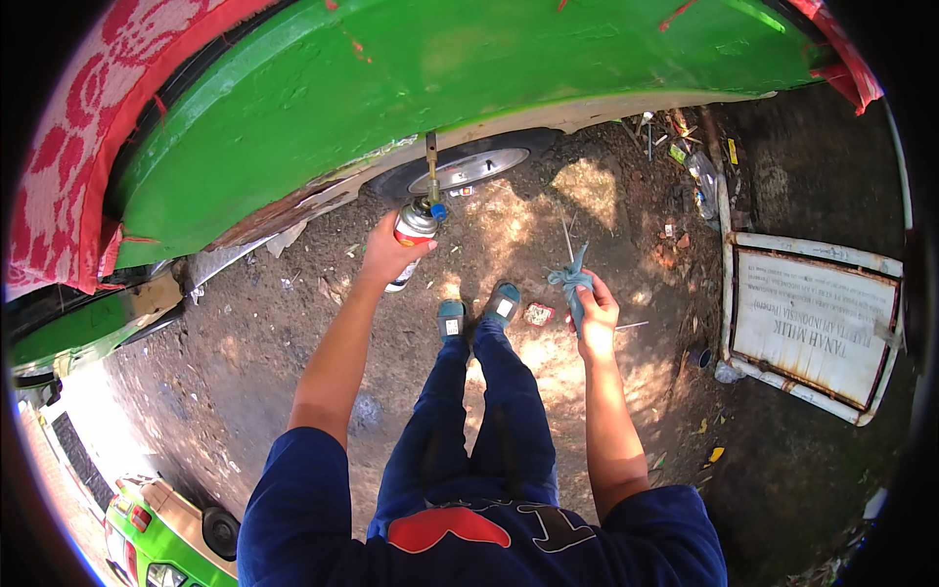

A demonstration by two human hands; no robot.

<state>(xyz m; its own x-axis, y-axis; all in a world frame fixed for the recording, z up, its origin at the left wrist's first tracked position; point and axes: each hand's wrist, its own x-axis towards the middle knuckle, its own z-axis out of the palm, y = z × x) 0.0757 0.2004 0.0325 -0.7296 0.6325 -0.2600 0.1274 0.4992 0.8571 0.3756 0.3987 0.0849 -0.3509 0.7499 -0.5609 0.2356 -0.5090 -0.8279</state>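
My left hand is closed around a gas canister with a red and white label. A blow torch head with a blue knob and a brass tube is fitted on top. The tube points at the lower edge of a green car body panel; I cannot tell whether they touch, and no flame shows. My right hand grips a bunched blue-grey cloth, held apart from the car. A thin pale rod sticks up from the cloth; its lower end is hidden.
Below the panel is a car wheel. Red patterned fabric lies along the car's left side. A rusty framed white sign stands at right. Litter and a small crumpled packet lie on the dirt. Another green vehicle is at lower left.
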